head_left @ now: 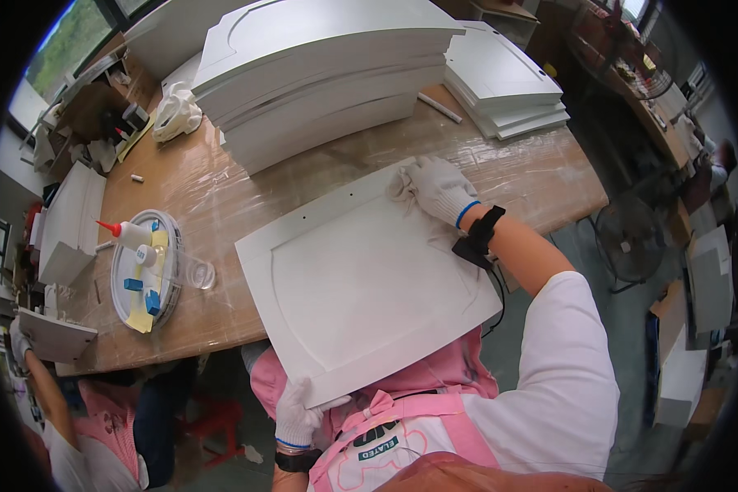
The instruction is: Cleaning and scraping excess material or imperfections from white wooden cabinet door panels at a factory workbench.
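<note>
A white panel (369,283) with a grooved border lies tilted across the table's near edge and my lap. My left hand (299,416), in a white knitted glove, grips its near left corner, with the fingers partly hidden. Near the panel's far right corner, my right hand (441,190), gloved with a blue cuff edge, presses a bunched whitish cloth (399,185) onto the surface. Two small dark holes show along the panel's far left edge.
A tall stack of white panels (320,90) stands at the back, with a lower stack (508,78) to its right. On the left sit a round lid (121,279), a red-tipped bottle (129,233) and a clear cup (198,274). A co-worker's gloved hand (18,340) is at far left.
</note>
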